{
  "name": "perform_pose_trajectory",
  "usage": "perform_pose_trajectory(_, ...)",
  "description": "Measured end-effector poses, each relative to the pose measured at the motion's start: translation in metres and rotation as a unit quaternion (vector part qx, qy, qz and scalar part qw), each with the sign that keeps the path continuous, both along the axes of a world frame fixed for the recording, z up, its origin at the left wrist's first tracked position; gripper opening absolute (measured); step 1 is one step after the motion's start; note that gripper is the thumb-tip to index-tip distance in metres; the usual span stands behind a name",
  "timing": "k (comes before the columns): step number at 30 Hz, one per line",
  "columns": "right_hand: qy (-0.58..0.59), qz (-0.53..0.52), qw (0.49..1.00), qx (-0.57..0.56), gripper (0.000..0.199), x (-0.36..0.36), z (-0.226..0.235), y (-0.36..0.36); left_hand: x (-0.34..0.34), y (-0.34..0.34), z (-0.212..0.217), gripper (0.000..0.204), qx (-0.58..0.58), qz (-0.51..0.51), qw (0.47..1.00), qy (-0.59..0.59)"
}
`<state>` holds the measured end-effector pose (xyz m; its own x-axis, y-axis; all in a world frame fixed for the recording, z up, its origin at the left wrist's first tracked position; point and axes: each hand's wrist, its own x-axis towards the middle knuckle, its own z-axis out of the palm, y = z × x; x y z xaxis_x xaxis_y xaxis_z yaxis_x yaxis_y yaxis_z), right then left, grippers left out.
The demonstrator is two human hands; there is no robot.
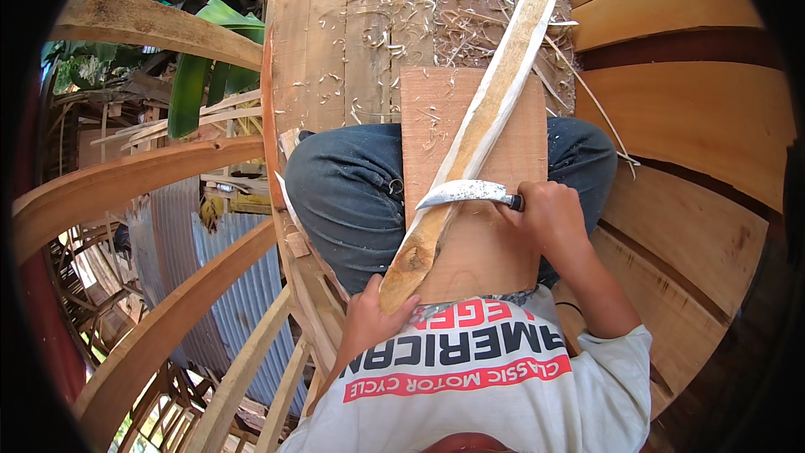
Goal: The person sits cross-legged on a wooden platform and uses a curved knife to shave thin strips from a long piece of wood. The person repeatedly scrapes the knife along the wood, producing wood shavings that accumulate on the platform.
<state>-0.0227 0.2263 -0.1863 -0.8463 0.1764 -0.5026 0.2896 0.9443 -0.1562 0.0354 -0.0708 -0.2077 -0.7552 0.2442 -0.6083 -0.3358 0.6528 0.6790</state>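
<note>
A long strip of wood [474,134], brown on its face with pale shaved edges, slants from my waist up to the far right. My left hand [381,315] is wrapped round its near end, close to my shirt. In my right hand [549,210] is the dark handle of a curved knife [465,193]. Its spotted, pale blade lies across the strip, pointing left. Under the strip, a flat wooden board [503,239] rests across my lap, between my knees. Whether the blade's edge bites into the wood, I cannot tell.
Curled shavings [402,0] are scattered over the plank floor [327,50] ahead. Wooden railing slats [151,180] stand at the left, with corrugated metal sheets [239,285] and green leaves [197,75] beyond. At the right is a wall of wide boards [688,109].
</note>
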Motion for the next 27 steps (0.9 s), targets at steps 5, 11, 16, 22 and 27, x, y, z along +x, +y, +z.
perform_pose_trajectory(5,0.074,-0.033,0.993,0.085,0.028,-0.019,-0.015,0.035,-0.001,-0.002,-0.001,0.050,-0.008,-0.004,1.000,-0.019)
perform_pose_trajectory(11,0.094,-0.050,0.986,0.126,0.021,-0.036,-0.019,0.041,-0.003,-0.004,-0.006,0.055,-0.009,-0.025,0.999,-0.035)
perform_pose_trajectory(16,0.117,-0.051,0.978,0.166,0.021,-0.051,-0.028,0.050,-0.009,-0.002,-0.004,0.055,0.000,-0.032,0.999,-0.022)
perform_pose_trajectory(22,0.143,-0.072,0.970,0.182,0.023,-0.066,-0.037,0.062,-0.012,-0.001,0.000,0.053,0.007,-0.031,0.999,-0.018)
perform_pose_trajectory(27,0.115,-0.098,0.970,0.192,0.025,-0.085,-0.033,0.069,-0.010,-0.002,0.000,0.053,0.006,-0.028,1.000,-0.005)
